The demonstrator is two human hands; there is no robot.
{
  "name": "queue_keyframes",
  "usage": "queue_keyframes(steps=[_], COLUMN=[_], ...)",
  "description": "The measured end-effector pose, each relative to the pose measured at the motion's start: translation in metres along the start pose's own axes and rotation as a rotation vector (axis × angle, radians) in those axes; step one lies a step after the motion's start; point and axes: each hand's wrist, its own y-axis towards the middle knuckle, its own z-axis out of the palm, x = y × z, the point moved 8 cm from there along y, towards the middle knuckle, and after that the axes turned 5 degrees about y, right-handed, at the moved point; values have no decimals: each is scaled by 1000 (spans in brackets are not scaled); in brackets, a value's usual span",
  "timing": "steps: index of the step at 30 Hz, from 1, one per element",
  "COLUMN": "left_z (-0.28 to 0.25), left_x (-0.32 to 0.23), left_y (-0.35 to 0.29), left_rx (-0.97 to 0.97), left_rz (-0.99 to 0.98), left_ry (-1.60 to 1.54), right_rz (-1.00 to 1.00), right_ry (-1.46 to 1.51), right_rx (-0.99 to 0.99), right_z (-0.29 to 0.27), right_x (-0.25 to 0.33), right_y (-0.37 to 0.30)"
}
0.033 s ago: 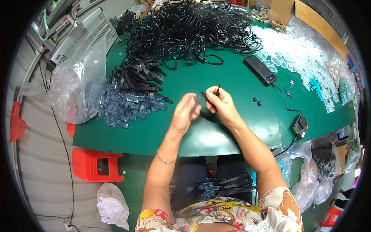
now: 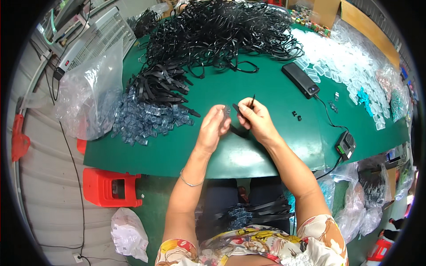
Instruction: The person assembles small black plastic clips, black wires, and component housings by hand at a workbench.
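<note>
Above the front part of the green table, my two hands are close together. My left hand (image 2: 214,125) is closed around a small clear plastic piece (image 2: 227,111) that shows at its fingertips. In a pinch, my right hand (image 2: 257,119) holds a black strap (image 2: 240,131). One tip of the strap points toward the clear piece, another sticks up above the fingers, and a length hangs between the hands. I cannot tell whether strap and piece touch. To the left lies a heap of bluish clear plastic pieces (image 2: 142,120), with flat black straps (image 2: 164,84) behind it.
A large tangle of black straps (image 2: 222,33) covers the table's far side. Rightward are a black power bank (image 2: 300,80) with a cable, a small black device (image 2: 345,145), two small black clips (image 2: 296,115) and many clear plastic parts (image 2: 341,57). More straps (image 2: 266,213) lie on my lap.
My hands stay almost in place. The hanging length of black strap shows a little more clearly between them, and the whole view has shifted slightly.
</note>
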Motion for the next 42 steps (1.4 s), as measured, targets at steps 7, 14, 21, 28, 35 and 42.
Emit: queue_keyframes(steps=[7, 14, 21, 28, 35, 42], left_z=[-3, 2, 7, 3, 17, -2], left_x=[-3, 3, 5, 2, 18, 2], left_y=[-7, -6, -9, -11, -2, -14], left_rx=[-51, 79, 105, 134, 121, -21], left_rz=[3, -3, -32, -44, -147, -33], left_ry=[-79, -85, -128, -166, -420, 46], right_rz=[97, 124, 116, 124, 176, 21], right_ry=[-4, -59, -82, -121, -57, 80], right_rx=[152, 203, 219, 200, 175, 253], right_z=[16, 15, 13, 18, 2, 24], right_x=[-9, -15, -14, -12, -7, -1], right_y=[-2, 0, -3, -1, -6, -2])
